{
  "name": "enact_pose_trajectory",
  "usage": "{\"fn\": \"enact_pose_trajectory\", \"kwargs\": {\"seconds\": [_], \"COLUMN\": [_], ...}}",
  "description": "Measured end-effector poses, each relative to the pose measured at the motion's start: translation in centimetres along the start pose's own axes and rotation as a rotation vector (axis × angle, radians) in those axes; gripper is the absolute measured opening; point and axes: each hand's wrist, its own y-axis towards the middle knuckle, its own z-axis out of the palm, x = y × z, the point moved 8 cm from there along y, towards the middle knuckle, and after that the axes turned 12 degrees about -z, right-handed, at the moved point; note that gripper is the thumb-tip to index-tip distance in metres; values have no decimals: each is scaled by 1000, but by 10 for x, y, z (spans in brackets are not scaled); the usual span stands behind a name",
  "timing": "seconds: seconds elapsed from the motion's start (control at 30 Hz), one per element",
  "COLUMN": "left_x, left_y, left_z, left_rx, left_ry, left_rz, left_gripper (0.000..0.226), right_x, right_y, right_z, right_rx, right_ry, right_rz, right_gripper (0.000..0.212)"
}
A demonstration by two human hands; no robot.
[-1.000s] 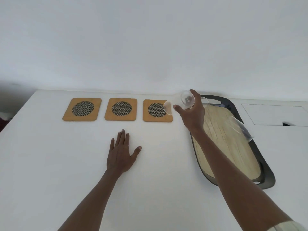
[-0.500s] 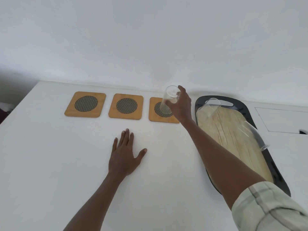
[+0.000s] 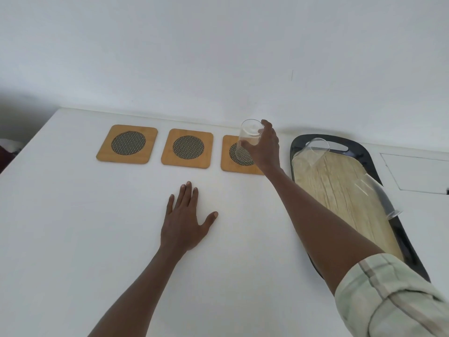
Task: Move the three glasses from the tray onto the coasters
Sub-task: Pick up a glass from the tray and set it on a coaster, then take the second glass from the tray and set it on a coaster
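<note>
Two coasters (image 3: 127,144) (image 3: 187,148) wait bare along the table's (image 3: 73,239) back edge. The left hand (image 3: 185,221) lies flat, fingers spread, holding nothing. The right hand (image 3: 263,147) grips a glass (image 3: 246,139) upright on the third coaster (image 3: 239,155) — first placement, seemingly down. Two glasses (image 3: 312,152) (image 3: 377,194) lean on the tray (image 3: 359,152) near the right edge. Next: let go cleanly, reach back.

The right hand (image 3: 263,148) grips a clear glass (image 3: 246,139) upright over the rightmost coaster (image 3: 239,155). The left hand (image 3: 185,221) lies flat on the table (image 3: 73,227). 2 glasses remain on the tray (image 3: 359,152).
</note>
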Motion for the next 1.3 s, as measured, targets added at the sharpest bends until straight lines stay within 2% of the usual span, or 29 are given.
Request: {"fn": "enact_pose_trajectory", "kwargs": {"seconds": [0.27, 0.43, 0.53, 0.63, 0.73, 0.83, 0.93, 1.3], "left_x": [0, 1, 1, 1, 1, 1, 1, 2], "left_y": [1, 1, 1, 1, 0, 1, 1, 1], "left_z": [0, 0, 1, 1, 1, 1, 1, 2], "left_rx": [-2, -8, -8, -12, -11, -8, -5, -7], "left_ry": [-7, -6, -4, -6, -7, -10, 1, 2], "left_rz": [1, 1, 1, 4, 4, 3, 4, 5], "left_gripper": [93, 93, 93, 93, 93, 93, 93, 93], "right_x": [1, 3, 1, -12, -42, -75, -94, -114], "right_y": [-2, -3, -6, -13, -20, -29, -35, -68], "right_z": [1, -4, -27, -65, -97, -117, -130, -128], "right_rx": [-20, -21, -177, -376, -469, -442, -428, -418], "right_ry": [-14, -2, 49, -29, -106, -159, -198, -199], "right_rz": [-10, 28, 54, 69, 237, 425, 514, 583], "right_gripper": [83, 92, 77, 56, 50, 52, 55, 58]}}
